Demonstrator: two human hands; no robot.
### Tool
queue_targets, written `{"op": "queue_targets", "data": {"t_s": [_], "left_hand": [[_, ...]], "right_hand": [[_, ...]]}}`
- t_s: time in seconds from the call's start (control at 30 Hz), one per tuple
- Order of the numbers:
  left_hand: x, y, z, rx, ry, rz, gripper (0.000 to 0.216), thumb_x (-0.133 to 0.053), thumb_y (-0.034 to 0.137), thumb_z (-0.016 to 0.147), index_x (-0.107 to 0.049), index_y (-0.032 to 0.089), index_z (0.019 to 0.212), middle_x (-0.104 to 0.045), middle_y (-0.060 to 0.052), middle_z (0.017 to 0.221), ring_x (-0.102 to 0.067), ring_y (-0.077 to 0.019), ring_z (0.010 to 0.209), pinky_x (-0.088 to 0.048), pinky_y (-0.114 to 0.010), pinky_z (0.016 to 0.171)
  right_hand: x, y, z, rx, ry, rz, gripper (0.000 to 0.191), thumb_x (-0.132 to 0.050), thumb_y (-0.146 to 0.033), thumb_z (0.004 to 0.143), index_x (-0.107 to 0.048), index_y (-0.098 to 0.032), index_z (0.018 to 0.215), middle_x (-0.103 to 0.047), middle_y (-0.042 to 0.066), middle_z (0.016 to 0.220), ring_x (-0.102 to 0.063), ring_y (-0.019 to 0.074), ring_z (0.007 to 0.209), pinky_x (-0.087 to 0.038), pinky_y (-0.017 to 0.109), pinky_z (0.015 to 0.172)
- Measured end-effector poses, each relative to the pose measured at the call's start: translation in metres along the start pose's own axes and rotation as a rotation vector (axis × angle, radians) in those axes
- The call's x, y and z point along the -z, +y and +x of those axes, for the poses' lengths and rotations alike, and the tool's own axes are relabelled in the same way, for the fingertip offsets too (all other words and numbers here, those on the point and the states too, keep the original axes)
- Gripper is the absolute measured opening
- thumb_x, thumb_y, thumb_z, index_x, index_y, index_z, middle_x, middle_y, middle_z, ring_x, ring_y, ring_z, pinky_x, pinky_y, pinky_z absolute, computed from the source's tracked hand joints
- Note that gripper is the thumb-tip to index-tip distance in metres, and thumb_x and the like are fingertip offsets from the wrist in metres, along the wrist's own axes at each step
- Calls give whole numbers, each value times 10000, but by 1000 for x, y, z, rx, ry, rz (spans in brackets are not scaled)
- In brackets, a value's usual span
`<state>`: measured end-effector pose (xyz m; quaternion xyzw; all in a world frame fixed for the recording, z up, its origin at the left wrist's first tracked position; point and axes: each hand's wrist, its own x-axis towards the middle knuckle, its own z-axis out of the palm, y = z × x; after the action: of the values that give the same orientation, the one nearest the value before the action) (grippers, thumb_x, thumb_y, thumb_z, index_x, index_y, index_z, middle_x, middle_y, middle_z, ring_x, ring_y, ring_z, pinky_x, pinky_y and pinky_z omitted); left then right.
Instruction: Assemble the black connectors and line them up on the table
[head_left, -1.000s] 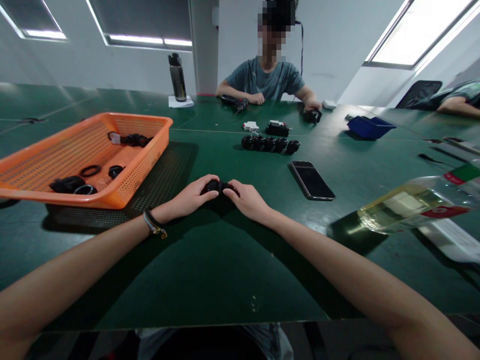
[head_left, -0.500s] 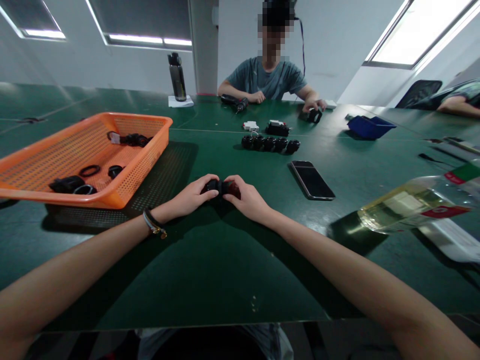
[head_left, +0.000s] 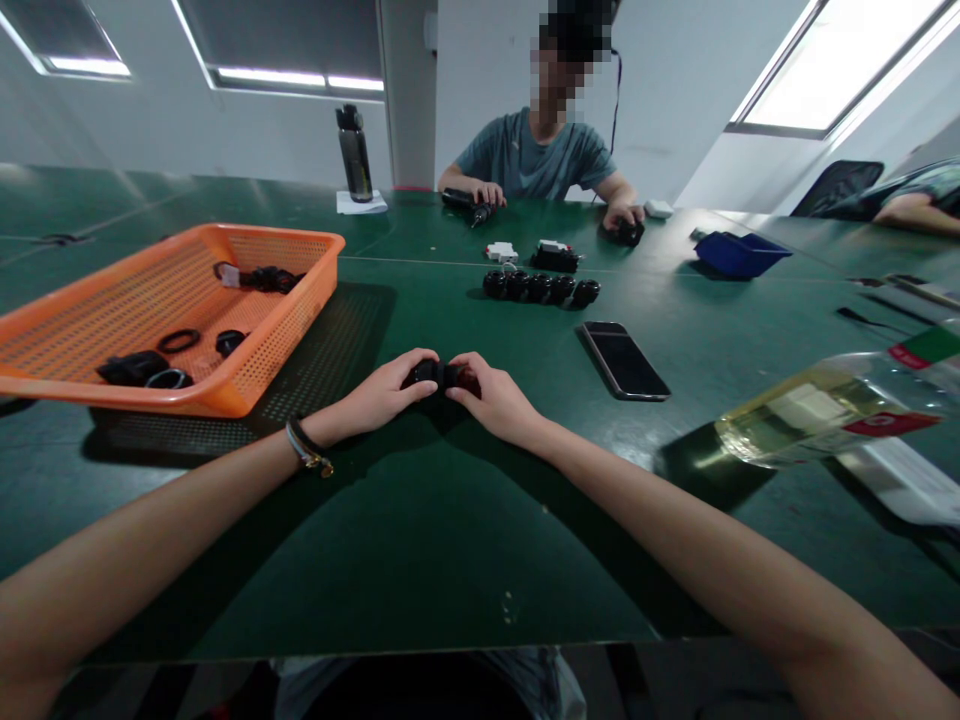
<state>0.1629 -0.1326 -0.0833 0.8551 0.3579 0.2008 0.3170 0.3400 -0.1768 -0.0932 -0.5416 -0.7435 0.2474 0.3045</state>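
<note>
Between my two hands, low over the green table (head_left: 450, 560), is a small black cylindrical part (head_left: 441, 375). My left hand (head_left: 394, 388) grips its left end with thumb and fingers. Around its right end, which looks dark reddish, my right hand (head_left: 491, 396) is closed. The fingers cover most of the part, so its exact kind does not show. Beyond my hands lies a row of several black round parts (head_left: 540, 287), pressed close together. To the right of it rests a dark-screened phone (head_left: 624, 360).
An orange mesh basket (head_left: 247, 375) with black parts and a cable stands left. A clear bottle of yellowish liquid (head_left: 817, 405) is at right. Farther off are a blue tray (head_left: 741, 254), a power drill (head_left: 469, 205), a dark bottle (head_left: 354, 155) and a seated person (head_left: 536, 160).
My hands stay in place on the black part. Across the table, the person leans right; one hand has moved onto the drill and the other has lowered a black object.
</note>
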Motion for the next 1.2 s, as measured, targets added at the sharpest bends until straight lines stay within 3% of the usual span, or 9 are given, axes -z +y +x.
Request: {"op": "queue_targets", "data": {"t_s": [1.2], "left_hand": [[0,1,0,-14,-5,27,447,-413,432,778,-454,141,1115,-535,-103,1141,-510,-243,1001,-396,-376,907]], "right_hand": [[0,-1,1,-24,-22,-60,193,-479,-231,840,-489,-134,1006,-623,47,816,-561,125,684,-413,263,636]]}}
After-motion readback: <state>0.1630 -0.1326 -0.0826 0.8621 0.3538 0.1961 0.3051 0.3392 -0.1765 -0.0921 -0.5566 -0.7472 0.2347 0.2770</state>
